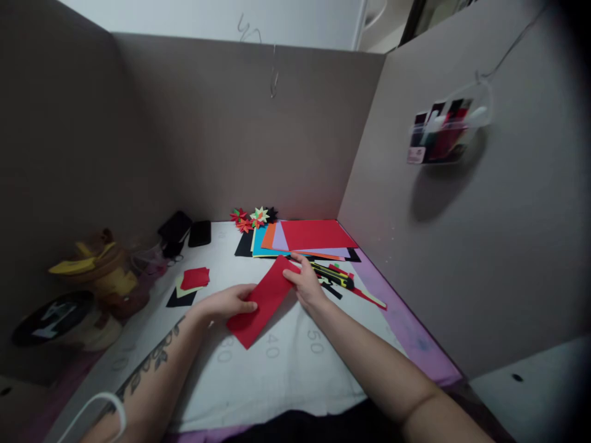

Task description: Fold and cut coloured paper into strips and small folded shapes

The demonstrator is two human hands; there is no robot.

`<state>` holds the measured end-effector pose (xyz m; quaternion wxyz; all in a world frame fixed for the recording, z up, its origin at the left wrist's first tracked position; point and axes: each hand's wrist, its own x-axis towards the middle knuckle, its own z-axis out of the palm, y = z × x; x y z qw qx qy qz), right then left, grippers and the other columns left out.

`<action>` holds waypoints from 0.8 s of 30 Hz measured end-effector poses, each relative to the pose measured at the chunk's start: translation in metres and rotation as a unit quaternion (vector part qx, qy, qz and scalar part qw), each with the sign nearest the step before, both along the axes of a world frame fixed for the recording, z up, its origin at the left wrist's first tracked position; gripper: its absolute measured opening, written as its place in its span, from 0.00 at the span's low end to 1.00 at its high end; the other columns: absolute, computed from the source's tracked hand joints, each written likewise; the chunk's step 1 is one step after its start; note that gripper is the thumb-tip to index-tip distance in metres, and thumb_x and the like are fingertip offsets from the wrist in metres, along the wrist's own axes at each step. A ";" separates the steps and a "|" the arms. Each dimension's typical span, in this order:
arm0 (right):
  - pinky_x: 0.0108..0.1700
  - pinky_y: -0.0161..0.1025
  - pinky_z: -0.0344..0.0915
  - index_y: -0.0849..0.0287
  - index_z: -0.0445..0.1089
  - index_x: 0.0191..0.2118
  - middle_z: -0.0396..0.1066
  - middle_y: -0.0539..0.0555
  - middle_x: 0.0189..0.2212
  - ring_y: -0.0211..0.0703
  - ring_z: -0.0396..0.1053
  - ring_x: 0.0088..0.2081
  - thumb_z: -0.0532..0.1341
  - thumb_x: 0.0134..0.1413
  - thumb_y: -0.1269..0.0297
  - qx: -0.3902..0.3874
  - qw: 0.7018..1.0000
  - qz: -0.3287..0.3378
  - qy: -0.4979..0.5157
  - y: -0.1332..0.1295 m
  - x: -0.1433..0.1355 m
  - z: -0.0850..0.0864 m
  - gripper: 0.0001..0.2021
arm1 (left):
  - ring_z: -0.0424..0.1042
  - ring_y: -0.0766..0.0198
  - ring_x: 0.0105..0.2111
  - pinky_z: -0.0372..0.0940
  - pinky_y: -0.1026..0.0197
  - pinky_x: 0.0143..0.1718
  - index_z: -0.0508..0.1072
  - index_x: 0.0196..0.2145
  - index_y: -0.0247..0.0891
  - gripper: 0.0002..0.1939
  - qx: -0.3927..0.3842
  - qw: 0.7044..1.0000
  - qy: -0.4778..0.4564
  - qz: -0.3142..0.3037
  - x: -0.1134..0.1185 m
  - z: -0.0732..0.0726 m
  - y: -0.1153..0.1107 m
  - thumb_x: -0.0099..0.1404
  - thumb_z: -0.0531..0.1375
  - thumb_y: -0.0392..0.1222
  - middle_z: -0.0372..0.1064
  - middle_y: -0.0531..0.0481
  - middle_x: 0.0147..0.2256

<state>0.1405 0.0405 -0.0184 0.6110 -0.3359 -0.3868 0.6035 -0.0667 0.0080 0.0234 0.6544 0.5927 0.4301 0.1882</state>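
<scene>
A red paper strip is held at a slant above the white cloth, its upper end toward the right. My left hand grips its lower left edge, thumb on top and the other fingers hidden beneath. My right hand pinches the upper right corner between thumb and fingers. Just right of that hand lies a black and yellow cutter among narrow paper scraps. Behind the strip is a stack of coloured sheets with a red sheet on top.
Small red squares lie over pale and black ones at the left. Folded paper stars and a black phone sit at the back. A basket and round container stand far left. Grey panels enclose the table.
</scene>
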 end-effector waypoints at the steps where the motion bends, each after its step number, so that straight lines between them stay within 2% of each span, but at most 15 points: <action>1: 0.37 0.42 0.67 0.54 0.57 0.46 0.72 0.48 0.31 0.41 0.70 0.30 0.68 0.35 0.63 -0.003 1.000 -0.008 -0.011 0.003 0.002 -0.002 0.29 | 0.71 0.58 0.30 0.62 0.63 0.27 0.73 0.43 0.38 0.20 0.057 0.997 0.045 -0.002 -0.006 0.002 0.005 0.51 0.64 0.44 0.74 0.48 0.32; 3: 0.34 0.40 0.66 0.55 0.58 0.44 0.71 0.47 0.28 0.40 0.69 0.27 0.67 0.35 0.62 -0.010 0.998 -0.021 -0.050 0.010 0.005 -0.008 0.26 | 0.70 0.60 0.27 0.59 0.65 0.25 0.74 0.39 0.38 0.16 0.169 0.973 0.152 0.030 -0.019 0.003 0.017 0.51 0.63 0.44 0.72 0.50 0.28; 5: 0.32 0.39 0.66 0.56 0.58 0.44 0.70 0.46 0.25 0.39 0.68 0.25 0.65 0.38 0.61 -0.019 0.993 -0.010 -0.119 0.016 0.009 -0.014 0.24 | 0.70 0.59 0.28 0.60 0.63 0.27 0.74 0.38 0.39 0.14 0.251 0.936 0.239 0.062 -0.033 0.001 0.029 0.53 0.61 0.43 0.72 0.49 0.29; 7: 0.33 0.40 0.65 0.57 0.60 0.45 0.68 0.46 0.25 0.40 0.67 0.25 0.61 0.43 0.61 -0.004 0.969 -0.015 -0.245 0.022 0.019 -0.015 0.20 | 0.71 0.55 0.32 0.62 0.59 0.33 0.73 0.43 0.39 0.15 0.304 0.888 0.333 0.089 -0.045 -0.003 0.038 0.57 0.57 0.41 0.74 0.44 0.33; 8: 0.35 0.41 0.65 0.58 0.62 0.44 0.69 0.48 0.27 0.41 0.67 0.28 0.59 0.45 0.62 0.018 0.944 -0.031 -0.329 0.024 0.027 -0.013 0.18 | 0.71 0.53 0.36 0.63 0.57 0.37 0.72 0.46 0.38 0.17 0.335 0.858 0.374 0.105 -0.048 -0.006 0.041 0.58 0.56 0.40 0.73 0.41 0.38; 9: 0.38 0.42 0.64 0.59 0.64 0.43 0.70 0.51 0.30 0.42 0.68 0.32 0.57 0.47 0.63 0.050 0.902 -0.059 -0.424 0.027 0.036 -0.011 0.15 | 0.69 0.50 0.41 0.62 0.54 0.42 0.71 0.48 0.37 0.19 0.367 0.829 0.404 0.119 -0.050 -0.009 0.042 0.59 0.55 0.39 0.71 0.38 0.43; 11: 0.47 0.45 0.60 0.59 0.68 0.43 0.70 0.58 0.41 0.48 0.65 0.44 0.56 0.49 0.65 0.120 0.783 -0.112 -0.600 0.031 0.057 -0.002 0.13 | 0.63 0.47 0.51 0.58 0.49 0.50 0.69 0.51 0.35 0.20 0.424 0.794 0.418 0.124 -0.048 -0.015 0.042 0.62 0.53 0.39 0.65 0.35 0.52; 12: 0.48 0.46 0.58 0.59 0.69 0.44 0.69 0.60 0.43 0.51 0.64 0.46 0.56 0.50 0.66 0.116 0.726 -0.120 -0.667 0.033 0.067 0.002 0.14 | 0.58 0.46 0.56 0.54 0.47 0.54 0.68 0.52 0.35 0.20 0.442 0.792 0.407 0.110 -0.043 -0.019 0.041 0.64 0.51 0.41 0.61 0.36 0.56; 13: 0.48 0.45 0.58 0.60 0.69 0.44 0.69 0.61 0.43 0.52 0.63 0.47 0.56 0.50 0.66 0.101 0.682 -0.110 -0.716 0.034 0.076 0.005 0.14 | 0.53 0.45 0.59 0.51 0.45 0.56 0.66 0.54 0.37 0.21 0.452 0.797 0.391 0.086 -0.037 -0.022 0.038 0.65 0.50 0.43 0.57 0.38 0.58; 15: 0.46 0.43 0.58 0.60 0.70 0.45 0.69 0.61 0.44 0.52 0.63 0.48 0.57 0.51 0.66 0.075 0.628 -0.075 -0.770 0.036 0.089 0.008 0.14 | 0.43 0.44 0.63 0.43 0.38 0.58 0.63 0.57 0.43 0.22 0.454 0.810 0.372 0.022 -0.023 -0.030 0.033 0.67 0.48 0.48 0.51 0.42 0.62; 17: 0.44 0.41 0.58 0.58 0.70 0.44 0.69 0.60 0.44 0.51 0.63 0.48 0.57 0.51 0.66 0.066 0.608 -0.047 -0.790 0.037 0.096 0.006 0.14 | 0.37 0.41 0.64 0.37 0.32 0.57 0.59 0.60 0.47 0.25 0.437 0.817 0.374 -0.033 -0.010 -0.039 0.027 0.66 0.49 0.52 0.47 0.44 0.64; 19: 0.44 0.40 0.58 0.58 0.70 0.44 0.69 0.59 0.44 0.51 0.63 0.47 0.58 0.50 0.66 0.063 0.601 -0.036 -0.796 0.039 0.098 0.003 0.14 | 0.35 0.39 0.64 0.35 0.30 0.56 0.55 0.62 0.50 0.29 0.417 0.823 0.381 -0.059 -0.003 -0.047 0.025 0.65 0.49 0.56 0.43 0.44 0.65; 21: 0.43 0.39 0.57 0.58 0.69 0.46 0.69 0.59 0.44 0.50 0.64 0.47 0.58 0.50 0.67 0.058 0.602 -0.030 -0.796 0.041 0.098 0.001 0.15 | 0.35 0.38 0.64 0.35 0.29 0.55 0.53 0.62 0.53 0.30 0.410 0.823 0.389 -0.067 -0.001 -0.052 0.025 0.64 0.48 0.59 0.40 0.45 0.65; 24: 0.45 0.38 0.57 0.59 0.68 0.48 0.69 0.59 0.44 0.48 0.64 0.47 0.57 0.51 0.70 0.072 0.614 -0.029 -0.786 0.040 0.098 0.002 0.17 | 0.35 0.35 0.63 0.34 0.27 0.54 0.55 0.60 0.58 0.29 0.409 0.820 0.395 -0.066 -0.003 -0.056 0.029 0.63 0.47 0.62 0.39 0.46 0.66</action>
